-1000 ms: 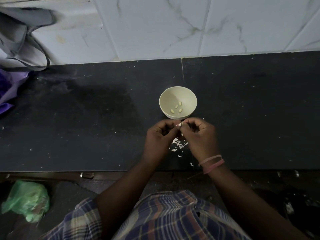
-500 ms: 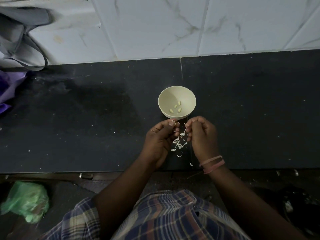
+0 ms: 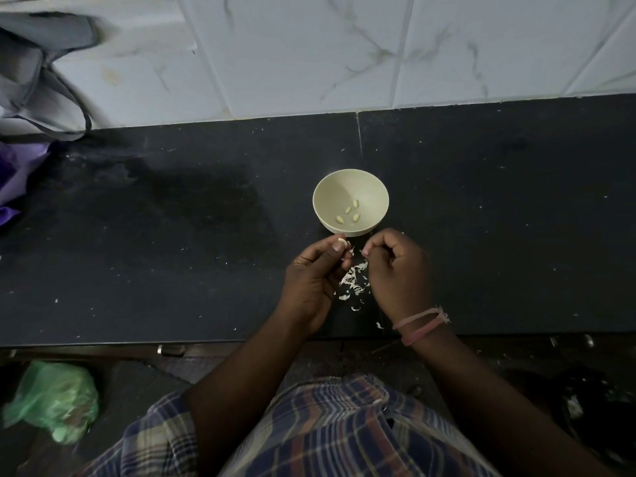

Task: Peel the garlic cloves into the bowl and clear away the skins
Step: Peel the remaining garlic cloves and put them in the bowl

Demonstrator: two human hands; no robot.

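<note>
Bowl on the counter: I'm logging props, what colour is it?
The bowl is plain cream, with no pattern, seen in the head view.

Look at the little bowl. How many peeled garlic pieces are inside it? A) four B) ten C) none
A: four pale garlic pieces lie at the bottom of the bowl, while another piece sits pinched in the fingers of the left hand, not yet dropped in.
</note>
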